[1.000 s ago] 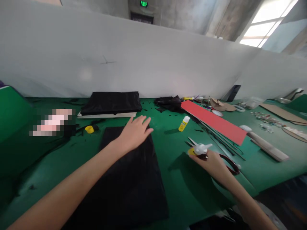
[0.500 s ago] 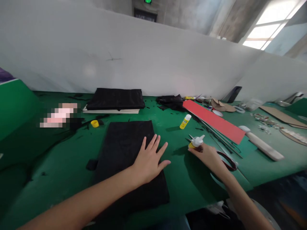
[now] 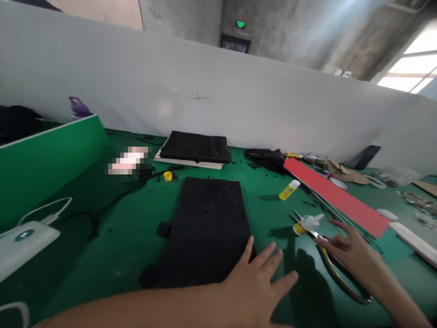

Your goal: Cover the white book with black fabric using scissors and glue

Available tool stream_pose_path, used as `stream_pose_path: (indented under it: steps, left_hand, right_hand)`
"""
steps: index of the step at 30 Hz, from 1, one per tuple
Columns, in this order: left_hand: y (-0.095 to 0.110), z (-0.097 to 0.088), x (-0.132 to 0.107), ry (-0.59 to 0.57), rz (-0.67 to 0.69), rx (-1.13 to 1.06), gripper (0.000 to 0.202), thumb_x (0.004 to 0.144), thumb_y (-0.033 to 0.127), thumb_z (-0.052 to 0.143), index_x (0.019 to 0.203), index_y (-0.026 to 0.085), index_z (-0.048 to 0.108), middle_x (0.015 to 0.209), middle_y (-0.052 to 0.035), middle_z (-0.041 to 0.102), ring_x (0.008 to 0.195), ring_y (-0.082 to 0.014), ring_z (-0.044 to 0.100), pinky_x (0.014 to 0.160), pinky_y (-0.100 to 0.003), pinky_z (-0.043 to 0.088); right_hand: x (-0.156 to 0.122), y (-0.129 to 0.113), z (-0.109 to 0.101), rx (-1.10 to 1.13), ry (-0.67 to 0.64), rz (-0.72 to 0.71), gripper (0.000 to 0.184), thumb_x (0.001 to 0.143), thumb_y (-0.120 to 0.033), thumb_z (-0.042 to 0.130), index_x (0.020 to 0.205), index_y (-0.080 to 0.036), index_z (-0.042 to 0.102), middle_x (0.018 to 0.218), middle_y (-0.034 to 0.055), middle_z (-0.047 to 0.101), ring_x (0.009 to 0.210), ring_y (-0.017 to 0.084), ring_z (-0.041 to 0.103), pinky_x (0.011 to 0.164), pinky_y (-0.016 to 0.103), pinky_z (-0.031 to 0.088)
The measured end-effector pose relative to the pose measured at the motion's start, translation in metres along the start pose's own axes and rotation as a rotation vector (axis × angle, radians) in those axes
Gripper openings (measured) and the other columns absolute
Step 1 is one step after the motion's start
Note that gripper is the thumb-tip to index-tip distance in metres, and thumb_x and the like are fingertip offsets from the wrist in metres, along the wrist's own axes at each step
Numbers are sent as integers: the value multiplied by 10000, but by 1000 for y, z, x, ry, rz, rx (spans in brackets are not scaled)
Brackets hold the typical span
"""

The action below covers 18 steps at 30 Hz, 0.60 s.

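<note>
A black fabric-covered panel (image 3: 208, 228) lies flat on the green table (image 3: 112, 246) in front of me. My left hand (image 3: 256, 284) rests at its near right corner, palm down and fingers spread, holding nothing. My right hand (image 3: 353, 253) hovers to the right with its fingers stretched out over the blades of a pair of scissors (image 3: 336, 269). Just beyond its fingertips lies a small glue bottle (image 3: 307, 223) with a white nozzle and yellow body; the hand is not gripping it.
A second yellow glue bottle (image 3: 289, 190), a long red sheet (image 3: 336, 196) and a wooden stick (image 3: 414, 239) lie to the right. At the back are a black-wrapped board (image 3: 194, 148), a yellow cap (image 3: 167, 176) and a black fabric heap (image 3: 266, 158). A white power bank (image 3: 23, 239) sits left, beside a green divider (image 3: 51, 152).
My left hand slid back along the black panel from its far edge to its near right corner. My right hand let go of the white-nozzled glue bottle. The view swung left.
</note>
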<state>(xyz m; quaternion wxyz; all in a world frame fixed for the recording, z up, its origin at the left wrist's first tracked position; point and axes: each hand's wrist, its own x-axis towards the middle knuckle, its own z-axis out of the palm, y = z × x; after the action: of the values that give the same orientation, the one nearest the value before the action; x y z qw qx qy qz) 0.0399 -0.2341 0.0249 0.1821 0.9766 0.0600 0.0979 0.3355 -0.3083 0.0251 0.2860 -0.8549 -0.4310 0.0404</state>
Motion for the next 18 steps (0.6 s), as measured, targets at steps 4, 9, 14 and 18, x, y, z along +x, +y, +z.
stream_pose_path:
  steps: [4, 9, 14, 18]
  left_hand:
    - [-10, -26, 6, -90, 65, 36, 771, 885, 676, 311, 1384, 106, 457, 1423, -188, 470, 1406, -280, 335, 1179, -559, 172]
    - [-31, -10, 11, -106, 108, 86, 763, 871, 696, 313, 1416, 174, 428, 1495, -149, 380, 1429, -276, 287, 1160, -562, 217]
    - [-36, 25, 8, 98, 230, 333, 511, 953, 495, 347, 1324, 192, 528, 1409, -132, 508, 1315, -322, 453, 1087, -592, 313]
    - [-38, 47, 9, 126, 277, 397, 408, 992, 366, 280, 1298, 332, 549, 1358, -43, 569, 1277, -281, 500, 993, -546, 422]
  right_hand:
    - [-25, -63, -30, 111, 94, -55, 326, 682, -634, 604, 855, -359, 628, 784, 124, 720, 650, 297, 680, 584, 431, 500]
    - [-7, -180, 41, 228, -165, -653, 317, 941, -419, 424, 912, -259, 696, 957, 65, 724, 922, 219, 675, 844, 354, 527]
    - [52, -226, 152, 17, -340, -866, 481, 975, -423, 382, 1367, -174, 506, 1465, 95, 461, 1387, 228, 368, 1154, 451, 276]
    - [66, -222, 191, -80, -424, -868, 618, 976, -529, 304, 1461, -151, 372, 1531, 101, 335, 1435, 254, 260, 1165, 519, 207]
